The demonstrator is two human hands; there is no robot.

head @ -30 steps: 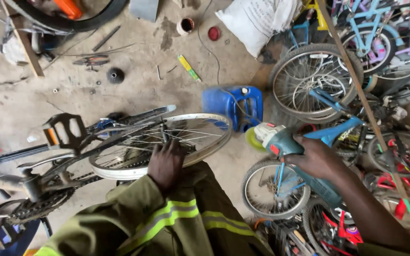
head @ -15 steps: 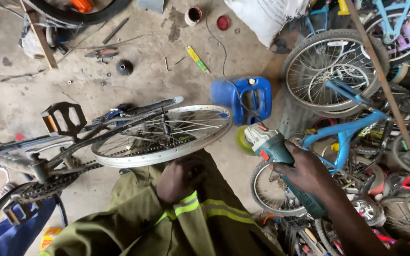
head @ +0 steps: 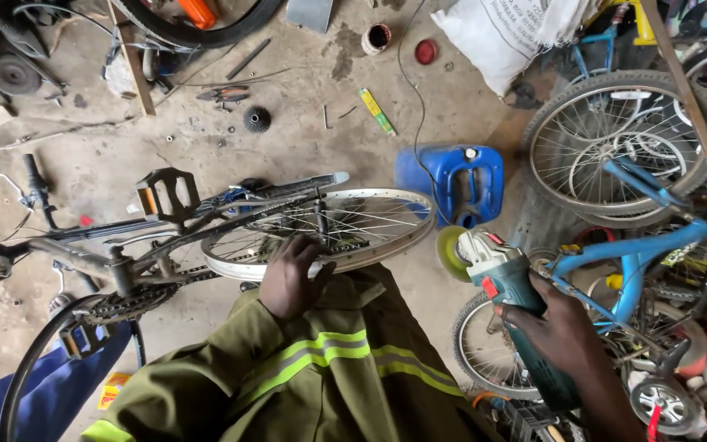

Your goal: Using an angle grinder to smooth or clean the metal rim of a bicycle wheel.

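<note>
Dirt floor (head: 304,155), blue jerrycan (head: 460,182), sprocket (head: 256,119)

Olive work sleeve (head: 288,368) with yellow-grey reflective bands

Teal-bodied angle grinder (head: 517,303) with yellow disc; silver spoked bicycle wheel rim (head: 329,233); olive sleeve with lime-and-grey reflective stripes (head: 321,352); blue plastic jerrycan (head: 452,180).

You have one bare wheel rim (head: 321,233) under your left hand (head: 288,278), one angle grinder (head: 509,295) in your right hand (head: 562,331), one blue jerrycan (head: 452,182), one pedal (head: 165,195) uppermost, one white sack (head: 505,33), and two small round tins (head: 376,37).
</note>
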